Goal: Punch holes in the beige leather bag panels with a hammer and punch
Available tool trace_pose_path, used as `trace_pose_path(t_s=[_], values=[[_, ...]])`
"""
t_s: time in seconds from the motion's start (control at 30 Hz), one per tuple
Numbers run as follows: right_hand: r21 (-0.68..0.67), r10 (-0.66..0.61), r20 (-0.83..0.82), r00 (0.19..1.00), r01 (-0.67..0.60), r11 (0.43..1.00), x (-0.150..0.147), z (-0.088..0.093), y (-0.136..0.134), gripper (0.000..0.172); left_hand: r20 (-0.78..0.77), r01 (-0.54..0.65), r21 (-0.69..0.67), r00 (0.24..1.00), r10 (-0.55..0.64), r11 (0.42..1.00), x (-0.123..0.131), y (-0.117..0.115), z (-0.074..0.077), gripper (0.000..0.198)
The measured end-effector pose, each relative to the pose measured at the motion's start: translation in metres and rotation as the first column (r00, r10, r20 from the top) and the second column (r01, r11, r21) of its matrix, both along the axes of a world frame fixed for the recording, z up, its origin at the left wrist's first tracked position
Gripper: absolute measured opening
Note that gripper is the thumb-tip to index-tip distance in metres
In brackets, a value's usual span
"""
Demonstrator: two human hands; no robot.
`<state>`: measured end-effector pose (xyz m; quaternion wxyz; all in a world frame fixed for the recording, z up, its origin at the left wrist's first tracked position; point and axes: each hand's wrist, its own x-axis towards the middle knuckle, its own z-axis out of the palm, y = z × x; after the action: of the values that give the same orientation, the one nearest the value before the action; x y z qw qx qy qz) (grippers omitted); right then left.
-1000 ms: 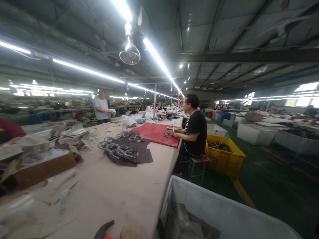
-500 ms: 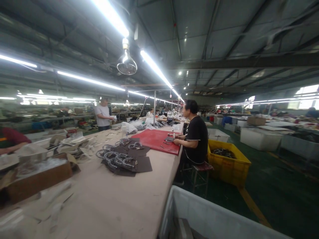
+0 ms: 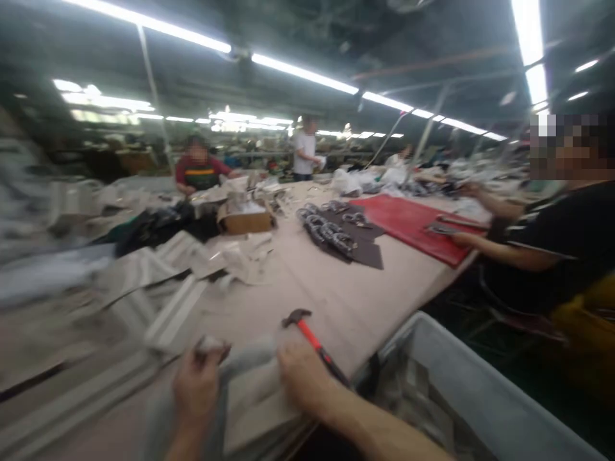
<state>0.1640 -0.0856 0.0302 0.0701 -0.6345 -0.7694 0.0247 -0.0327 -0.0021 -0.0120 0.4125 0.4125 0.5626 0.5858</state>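
Observation:
My left hand [image 3: 196, 387] is low in the blurred head view, fingers curled around the end of a pale grey piece [image 3: 250, 357] on the beige worktable [image 3: 336, 294]. At the piece's other end, my right hand [image 3: 300, 374] is closed and presses on it. A hammer [image 3: 312, 338] with a red handle and dark head lies just right of my right hand, touching or nearly touching it. Stacked pale sheets [image 3: 262, 410] lie under both hands.
A grey plastic bin [image 3: 480, 397] stands at the table's right edge. A seated person in black [image 3: 552, 243] works on a red mat [image 3: 413, 224]. Dark pieces with metal rings [image 3: 336, 234], a cardboard box [image 3: 245, 221], white strips [image 3: 173, 307] and other workers lie beyond.
The view has swung left and down from the hall and ceiling. Both my hands and the hammer have come into view at the bottom, and the seated person now sits at the right edge.

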Motion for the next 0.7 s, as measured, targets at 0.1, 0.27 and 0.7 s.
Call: trace_pose_path(t_s=[0.1, 0.27, 0.7], values=[[-0.093, -0.037, -0.032, 0.999, 0.034, 0.995, -0.008, -0.023, 0.006, 0.020, 0.131, 0.031, 0.089, 0.990, -0.043, 0.996, -0.024, 0.003, -0.014, 0.043], [-0.270, -0.205, -0.128, 0.970, 0.165, 0.949, -0.009, -0.042, -0.012, 0.025, 0.038, 0.073, 0.053, 0.996, -0.075, 0.996, -0.024, -0.008, -0.043, 0.037], [-0.321, -0.143, -0.225, 0.964, 0.065, 0.945, -0.035, -0.064, -0.032, 0.055, 0.007, 0.144, 0.007, 0.990, -0.144, 0.990, -0.015, -0.024, -0.075, 0.032]])
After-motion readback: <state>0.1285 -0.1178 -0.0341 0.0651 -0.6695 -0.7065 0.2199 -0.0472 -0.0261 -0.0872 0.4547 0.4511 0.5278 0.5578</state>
